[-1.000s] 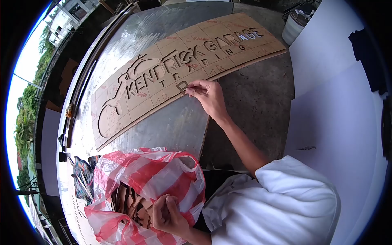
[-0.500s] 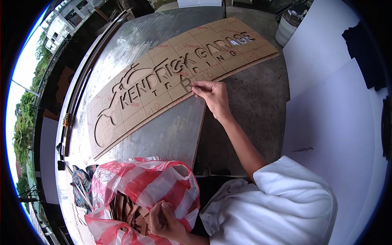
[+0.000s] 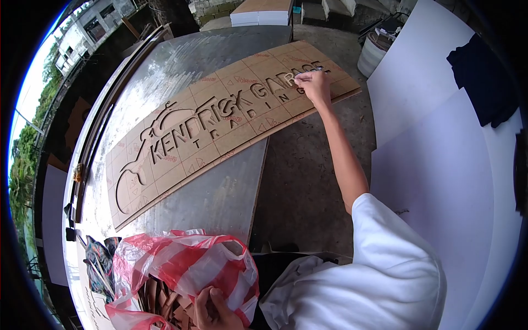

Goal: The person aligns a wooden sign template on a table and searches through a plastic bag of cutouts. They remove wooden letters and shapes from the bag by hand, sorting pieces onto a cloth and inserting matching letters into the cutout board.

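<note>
My right hand [image 3: 314,87] is over the far right part of a brown paper-covered sign board [image 3: 181,170], which has "KENDRICK GARAGE TRADING" cut into it. Its fingers are pinched on a small cut-out letter [image 3: 290,80] that looks like an R, held at the GARAGE lettering. Part of the letter is hidden by the fingertips. Low in the view, my left hand [image 3: 215,311] is closed with curled fingers at the mouth of a red-and-white striped plastic bag [image 3: 187,261]. Brown cut pieces [image 3: 165,305] fill the bag. Whatever the left fingers hold cannot be made out.
The board lies on a grey metal-topped table [image 3: 220,192]. Large white sheets [image 3: 429,181] stand at the right, with a dark cloth [image 3: 484,77] over them. A white container [image 3: 376,52] and a stack of boards [image 3: 261,14] are farther back.
My right hand has moved right and away from me, from the TRADING row to the GARAGE lettering, carrying the letter. My left hand stays at the bag. The view has shifted slightly.
</note>
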The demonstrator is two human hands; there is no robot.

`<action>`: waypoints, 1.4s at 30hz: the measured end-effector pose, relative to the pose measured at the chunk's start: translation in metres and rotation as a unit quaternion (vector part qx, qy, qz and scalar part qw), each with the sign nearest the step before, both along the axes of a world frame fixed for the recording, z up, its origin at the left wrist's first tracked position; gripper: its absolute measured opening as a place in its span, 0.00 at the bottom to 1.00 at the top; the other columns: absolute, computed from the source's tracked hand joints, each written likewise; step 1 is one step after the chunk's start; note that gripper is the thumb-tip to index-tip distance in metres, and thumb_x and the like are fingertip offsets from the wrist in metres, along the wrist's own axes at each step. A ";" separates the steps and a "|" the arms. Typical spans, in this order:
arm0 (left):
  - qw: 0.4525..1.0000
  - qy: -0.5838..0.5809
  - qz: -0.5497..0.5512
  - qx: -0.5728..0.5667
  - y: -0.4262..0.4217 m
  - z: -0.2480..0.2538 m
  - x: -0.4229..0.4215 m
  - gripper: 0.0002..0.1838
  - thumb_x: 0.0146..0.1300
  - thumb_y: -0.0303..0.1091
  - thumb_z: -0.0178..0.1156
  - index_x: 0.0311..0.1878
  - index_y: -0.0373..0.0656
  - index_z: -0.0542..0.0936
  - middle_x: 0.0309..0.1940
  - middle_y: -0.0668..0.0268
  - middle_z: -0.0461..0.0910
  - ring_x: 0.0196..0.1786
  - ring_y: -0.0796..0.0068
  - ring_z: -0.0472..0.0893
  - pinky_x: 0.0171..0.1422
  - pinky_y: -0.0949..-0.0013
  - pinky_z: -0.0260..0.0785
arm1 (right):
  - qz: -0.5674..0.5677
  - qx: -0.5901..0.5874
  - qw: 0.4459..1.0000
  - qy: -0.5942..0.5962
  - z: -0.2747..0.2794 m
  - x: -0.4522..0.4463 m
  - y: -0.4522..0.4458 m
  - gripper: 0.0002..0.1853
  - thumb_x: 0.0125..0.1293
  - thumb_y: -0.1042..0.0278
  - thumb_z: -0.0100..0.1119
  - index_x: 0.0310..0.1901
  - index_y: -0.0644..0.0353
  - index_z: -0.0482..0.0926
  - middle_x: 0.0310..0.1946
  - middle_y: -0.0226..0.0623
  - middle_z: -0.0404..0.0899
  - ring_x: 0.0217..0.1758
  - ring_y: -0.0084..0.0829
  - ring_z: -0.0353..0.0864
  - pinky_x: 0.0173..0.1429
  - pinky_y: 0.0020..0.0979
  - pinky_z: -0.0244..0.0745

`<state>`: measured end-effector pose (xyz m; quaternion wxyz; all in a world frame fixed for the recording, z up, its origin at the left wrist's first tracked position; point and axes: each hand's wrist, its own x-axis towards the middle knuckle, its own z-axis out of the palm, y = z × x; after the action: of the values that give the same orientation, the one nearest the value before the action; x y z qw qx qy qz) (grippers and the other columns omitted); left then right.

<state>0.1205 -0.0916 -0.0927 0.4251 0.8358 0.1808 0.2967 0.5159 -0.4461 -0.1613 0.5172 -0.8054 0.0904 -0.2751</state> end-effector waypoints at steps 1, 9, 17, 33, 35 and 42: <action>1.000 0.001 0.002 0.001 0.001 0.000 0.000 0.04 0.64 0.22 0.58 0.34 0.32 0.78 0.26 0.65 0.78 0.26 0.82 0.74 0.31 0.79 0.66 | -0.017 -0.049 0.999 0.016 0.003 0.002 0.003 0.08 0.54 0.72 0.68 0.37 0.64 0.86 0.31 0.41 0.86 0.32 0.28 0.86 0.38 0.28 0.78; 1.000 0.012 0.004 0.016 0.001 0.000 0.001 0.04 0.64 0.24 0.58 0.35 0.32 0.79 0.26 0.65 0.79 0.27 0.82 0.75 0.33 0.80 0.67 | -0.055 -0.107 0.992 -0.024 0.000 0.004 0.011 0.06 0.53 0.70 0.69 0.33 0.62 0.86 0.28 0.40 0.85 0.30 0.31 0.86 0.36 0.30 0.78; 0.997 0.044 -0.024 0.058 0.003 0.004 -0.002 0.10 0.64 0.26 0.62 0.44 0.29 0.79 0.31 0.56 0.81 0.28 0.71 0.80 0.31 0.74 0.74 | -0.038 -0.127 0.991 0.000 0.003 -0.001 0.015 0.05 0.55 0.70 0.67 0.31 0.61 0.86 0.25 0.40 0.84 0.29 0.35 0.85 0.36 0.34 0.77; 1.000 0.011 0.009 0.025 -0.001 -0.001 0.001 0.04 0.64 0.23 0.59 0.34 0.32 0.79 0.24 0.66 0.78 0.26 0.83 0.74 0.31 0.81 0.65 | 0.048 0.069 0.991 -0.102 0.023 -0.047 0.035 0.09 0.58 0.74 0.67 0.40 0.67 0.84 0.32 0.38 0.85 0.34 0.22 0.82 0.40 0.23 0.77; 1.000 0.010 0.011 0.016 0.000 -0.001 0.001 0.04 0.64 0.23 0.59 0.34 0.32 0.79 0.24 0.66 0.78 0.26 0.83 0.74 0.31 0.80 0.65 | 0.084 0.196 0.965 -0.152 0.038 -0.087 0.060 0.11 0.57 0.77 0.67 0.43 0.66 0.83 0.34 0.37 0.85 0.36 0.20 0.82 0.41 0.22 0.77; 1.000 0.000 -0.002 -0.009 -0.001 0.002 -0.001 0.04 0.60 0.23 0.63 0.34 0.31 0.80 0.25 0.66 0.79 0.26 0.83 0.74 0.27 0.82 0.61 | 0.065 -0.120 0.933 -0.332 0.064 -0.177 0.134 0.13 0.53 0.82 0.69 0.41 0.67 0.82 0.31 0.37 0.85 0.33 0.25 0.82 0.36 0.23 0.78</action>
<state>0.1191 -0.0927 -0.0908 0.4334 0.8322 0.1815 0.2945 0.3385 -0.3119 -0.0972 0.4337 -0.7284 -0.1726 -0.5016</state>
